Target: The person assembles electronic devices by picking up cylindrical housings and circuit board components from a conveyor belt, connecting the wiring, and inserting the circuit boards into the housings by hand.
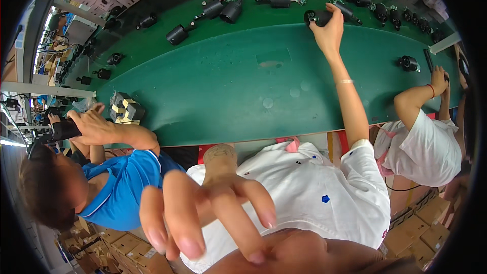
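Observation:
My right hand (329,26) reaches out to the far side of the green bench, thumb and fingers around a black cylindrical part (318,18) with a hollow-looking end. Just right of it lies another black cylinder (347,11) with a thin stem and a small green circuit board. My left hand (213,208) is raised close to the camera, in front of my white shirt. Its fingers are spread and curved, with nothing visible between them.
Several black cylinders (280,0) with stems and wires lie along the dark green far strip (213,33). A co-worker in blue (122,182) handles a black part at left, beside taped black blocks (126,109). Another person in white (431,147) works at right, near a black part (408,63).

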A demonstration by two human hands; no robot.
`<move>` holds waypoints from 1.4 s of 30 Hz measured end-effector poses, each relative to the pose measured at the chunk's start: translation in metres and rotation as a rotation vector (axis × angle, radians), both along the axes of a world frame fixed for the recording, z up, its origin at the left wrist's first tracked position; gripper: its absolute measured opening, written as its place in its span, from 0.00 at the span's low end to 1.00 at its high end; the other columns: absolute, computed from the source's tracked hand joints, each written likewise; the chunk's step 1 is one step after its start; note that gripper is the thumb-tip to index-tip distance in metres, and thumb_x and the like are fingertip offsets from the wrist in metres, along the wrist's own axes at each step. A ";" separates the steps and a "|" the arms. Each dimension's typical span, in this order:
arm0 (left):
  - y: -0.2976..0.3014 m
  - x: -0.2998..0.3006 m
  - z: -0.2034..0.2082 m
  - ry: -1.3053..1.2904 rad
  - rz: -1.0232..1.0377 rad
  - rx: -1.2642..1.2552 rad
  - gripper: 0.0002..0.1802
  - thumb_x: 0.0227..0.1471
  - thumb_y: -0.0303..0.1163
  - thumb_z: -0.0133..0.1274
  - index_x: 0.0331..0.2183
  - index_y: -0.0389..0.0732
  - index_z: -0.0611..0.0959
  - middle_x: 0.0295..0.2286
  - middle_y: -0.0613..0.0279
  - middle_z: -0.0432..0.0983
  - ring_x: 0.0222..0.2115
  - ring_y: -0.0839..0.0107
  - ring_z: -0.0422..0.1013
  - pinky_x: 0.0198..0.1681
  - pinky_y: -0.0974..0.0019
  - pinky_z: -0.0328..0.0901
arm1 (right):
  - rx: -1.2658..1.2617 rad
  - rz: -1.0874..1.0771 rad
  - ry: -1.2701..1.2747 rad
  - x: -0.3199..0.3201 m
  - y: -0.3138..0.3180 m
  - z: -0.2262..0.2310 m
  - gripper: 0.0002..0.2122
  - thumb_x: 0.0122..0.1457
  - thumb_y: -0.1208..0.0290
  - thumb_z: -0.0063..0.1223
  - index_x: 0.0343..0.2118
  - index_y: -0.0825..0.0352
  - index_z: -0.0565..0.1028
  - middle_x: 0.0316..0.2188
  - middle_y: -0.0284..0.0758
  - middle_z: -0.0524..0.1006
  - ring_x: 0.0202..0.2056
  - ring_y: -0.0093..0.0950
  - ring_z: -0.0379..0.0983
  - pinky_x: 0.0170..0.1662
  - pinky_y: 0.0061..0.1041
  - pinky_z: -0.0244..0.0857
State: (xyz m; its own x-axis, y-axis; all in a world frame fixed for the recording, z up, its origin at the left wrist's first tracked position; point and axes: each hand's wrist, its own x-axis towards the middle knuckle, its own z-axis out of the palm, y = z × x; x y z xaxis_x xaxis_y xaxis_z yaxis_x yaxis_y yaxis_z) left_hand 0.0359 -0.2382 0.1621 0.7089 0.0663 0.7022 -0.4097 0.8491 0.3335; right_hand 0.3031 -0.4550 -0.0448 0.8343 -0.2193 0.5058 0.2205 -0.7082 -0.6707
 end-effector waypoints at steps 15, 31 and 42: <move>0.057 0.038 -0.024 -0.124 -0.129 0.054 0.14 0.59 0.36 0.43 0.47 0.51 0.66 0.45 0.62 0.64 0.30 0.53 0.74 0.45 0.46 0.57 | -0.440 -0.238 0.208 0.068 0.026 -0.086 0.28 0.45 0.71 0.59 0.52 0.64 0.64 0.52 0.44 0.63 0.50 0.49 0.62 0.51 0.48 0.60; 0.079 0.077 -0.028 -0.121 0.020 0.045 0.20 0.52 0.33 0.51 0.46 0.47 0.65 0.42 0.63 0.60 0.23 0.63 0.73 0.38 0.58 0.58 | -0.557 0.436 0.184 0.121 0.255 -0.040 0.24 0.46 0.62 0.62 0.48 0.63 0.72 0.42 0.39 0.75 0.45 0.43 0.68 0.46 0.43 0.65; 0.063 0.078 -0.040 -0.101 -0.005 -0.119 0.14 0.60 0.42 0.42 0.46 0.50 0.67 0.41 0.55 0.66 0.27 0.51 0.75 0.43 0.49 0.60 | -0.771 0.616 0.409 0.147 0.296 -0.040 0.29 0.37 0.68 0.72 0.46 0.64 0.73 0.43 0.39 0.75 0.43 0.45 0.72 0.44 0.47 0.68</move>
State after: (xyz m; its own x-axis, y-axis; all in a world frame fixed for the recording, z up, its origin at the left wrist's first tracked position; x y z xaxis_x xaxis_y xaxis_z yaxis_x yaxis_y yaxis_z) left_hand 0.1139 -0.1748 0.1217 0.6354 0.1496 0.7575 -0.4318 0.8822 0.1880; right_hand 0.4497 -0.1595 -0.0851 0.8300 0.5575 -0.0157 0.5446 -0.8162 -0.1929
